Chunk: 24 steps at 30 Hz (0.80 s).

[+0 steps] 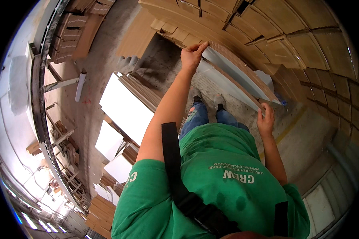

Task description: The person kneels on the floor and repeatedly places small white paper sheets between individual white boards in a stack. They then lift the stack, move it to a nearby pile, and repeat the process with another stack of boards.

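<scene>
A long white panel (pixel 218 76) with a brown edge stands tilted on its long side in front of my feet. My left hand (pixel 192 57) is closed at its far left end, thumb and fingers pinched together. My right hand (pixel 266 118) grips the near right end, with fingers bent over the edge. Just behind this panel, more white panels with brown edges (pixel 243 65) lean in a row against cardboard boxes. The lower edge of the held panel is hard to make out, so I cannot tell whether it touches the floor.
Flat brown cardboard boxes (pixel 283 51) are stacked high along the right and far side. Left of my legs stand piles of white panels (pixel 127 107). A white roll (pixel 80 86) lies on the floor near a long metal frame (pixel 40 87). A yellow line (pixel 293 126) marks the floor at right.
</scene>
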Each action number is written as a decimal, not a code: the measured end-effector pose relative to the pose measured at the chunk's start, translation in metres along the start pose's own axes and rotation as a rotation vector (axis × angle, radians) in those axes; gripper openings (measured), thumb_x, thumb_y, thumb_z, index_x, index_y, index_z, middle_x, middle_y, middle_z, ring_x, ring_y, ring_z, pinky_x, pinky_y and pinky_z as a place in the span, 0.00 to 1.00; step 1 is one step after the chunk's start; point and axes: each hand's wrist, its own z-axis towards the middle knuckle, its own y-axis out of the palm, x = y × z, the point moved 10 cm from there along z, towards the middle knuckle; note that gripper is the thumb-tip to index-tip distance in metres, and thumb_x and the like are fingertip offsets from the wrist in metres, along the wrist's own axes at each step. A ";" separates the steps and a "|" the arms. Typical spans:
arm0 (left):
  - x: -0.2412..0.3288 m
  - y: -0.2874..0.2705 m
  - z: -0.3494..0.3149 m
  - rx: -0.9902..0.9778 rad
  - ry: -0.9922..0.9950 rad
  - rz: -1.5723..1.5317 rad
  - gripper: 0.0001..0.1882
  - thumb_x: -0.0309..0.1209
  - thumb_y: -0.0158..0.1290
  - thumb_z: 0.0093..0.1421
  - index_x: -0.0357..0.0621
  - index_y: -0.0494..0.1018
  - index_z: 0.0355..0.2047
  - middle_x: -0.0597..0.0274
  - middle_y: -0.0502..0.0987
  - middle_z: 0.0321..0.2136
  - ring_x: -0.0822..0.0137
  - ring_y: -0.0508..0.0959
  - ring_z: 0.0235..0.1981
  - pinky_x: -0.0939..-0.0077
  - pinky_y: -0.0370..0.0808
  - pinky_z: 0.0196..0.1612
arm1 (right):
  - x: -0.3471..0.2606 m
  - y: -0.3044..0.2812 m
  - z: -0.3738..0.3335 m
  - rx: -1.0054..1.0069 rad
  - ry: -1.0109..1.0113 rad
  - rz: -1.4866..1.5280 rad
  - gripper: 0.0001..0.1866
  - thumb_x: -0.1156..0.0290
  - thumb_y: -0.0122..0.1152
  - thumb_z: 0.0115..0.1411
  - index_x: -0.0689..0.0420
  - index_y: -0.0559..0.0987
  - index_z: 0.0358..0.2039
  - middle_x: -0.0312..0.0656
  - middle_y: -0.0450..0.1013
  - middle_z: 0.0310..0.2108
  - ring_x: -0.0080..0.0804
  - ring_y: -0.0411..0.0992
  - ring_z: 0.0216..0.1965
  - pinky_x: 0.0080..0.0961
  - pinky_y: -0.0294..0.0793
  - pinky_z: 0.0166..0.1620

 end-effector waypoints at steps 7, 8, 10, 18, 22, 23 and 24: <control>-0.006 0.003 0.010 -0.017 0.067 -0.026 0.13 0.34 0.59 0.50 0.38 0.77 0.33 0.68 0.76 0.25 0.78 0.70 0.25 0.83 0.67 0.29 | -0.013 0.000 0.009 0.004 -0.112 -0.063 0.13 0.76 0.55 0.52 0.61 0.72 0.41 0.48 0.66 0.40 0.46 0.63 0.42 0.39 0.64 0.44; -0.006 0.003 0.011 -0.017 0.070 -0.029 0.13 0.34 0.59 0.50 0.38 0.77 0.33 0.68 0.76 0.25 0.78 0.70 0.24 0.83 0.67 0.29 | -0.014 0.000 0.010 0.012 -0.129 -0.087 0.13 0.77 0.55 0.52 0.60 0.73 0.40 0.47 0.66 0.41 0.46 0.63 0.43 0.39 0.64 0.45; -0.008 0.002 0.011 -0.016 0.076 -0.033 0.13 0.34 0.59 0.51 0.38 0.77 0.33 0.68 0.76 0.25 0.79 0.70 0.24 0.84 0.67 0.28 | -0.019 -0.003 0.012 0.038 -0.157 -0.131 0.14 0.77 0.56 0.50 0.60 0.73 0.39 0.46 0.65 0.42 0.46 0.61 0.45 0.39 0.62 0.47; -0.014 -0.002 0.013 0.002 0.048 0.019 0.14 0.36 0.60 0.50 0.37 0.77 0.31 0.70 0.73 0.21 0.79 0.68 0.21 0.83 0.66 0.26 | -0.022 -0.003 0.015 0.045 -0.172 -0.182 0.17 0.78 0.60 0.45 0.56 0.74 0.39 0.44 0.62 0.48 0.46 0.57 0.48 0.40 0.59 0.50; 0.004 0.004 0.002 0.013 0.064 0.008 0.16 0.37 0.60 0.49 0.35 0.77 0.29 0.69 0.73 0.20 0.79 0.68 0.21 0.83 0.66 0.25 | -0.019 -0.004 0.015 0.037 -0.151 -0.185 0.17 0.78 0.60 0.45 0.56 0.74 0.39 0.43 0.63 0.48 0.45 0.57 0.49 0.40 0.59 0.50; 0.005 0.004 -0.001 0.025 0.052 0.031 0.16 0.37 0.60 0.49 0.34 0.77 0.29 0.68 0.73 0.20 0.78 0.68 0.21 0.83 0.66 0.26 | -0.019 -0.004 0.015 0.037 -0.148 -0.197 0.17 0.78 0.60 0.45 0.56 0.74 0.39 0.43 0.63 0.48 0.45 0.57 0.49 0.40 0.59 0.50; 0.006 0.003 -0.003 0.036 0.039 0.053 0.16 0.37 0.60 0.49 0.34 0.77 0.29 0.68 0.73 0.20 0.78 0.68 0.21 0.83 0.66 0.26 | -0.018 -0.003 0.015 0.037 -0.144 -0.209 0.17 0.78 0.60 0.45 0.56 0.74 0.39 0.43 0.63 0.48 0.45 0.57 0.49 0.40 0.59 0.50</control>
